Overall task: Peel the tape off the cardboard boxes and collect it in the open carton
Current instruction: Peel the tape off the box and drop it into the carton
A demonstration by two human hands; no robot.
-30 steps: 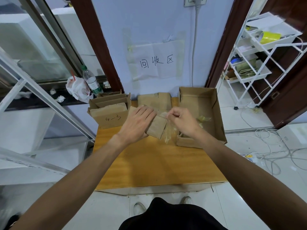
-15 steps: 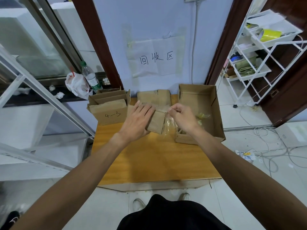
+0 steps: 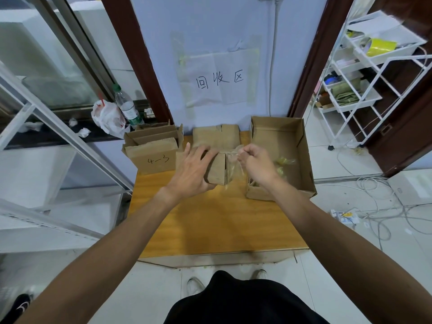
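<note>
**Legible writing in the head view: two handwritten markings.**
(a) A white creased paper sheet, fixed under clear film to the pale blue wall behind the bench, bears three hand-drawn black characters, "回收区". (b) A brown corrugated cardboard box at the far left of the bench carries "4-3" in dark pen on its near face. The label on the plastic bottle is too small to read.
</note>
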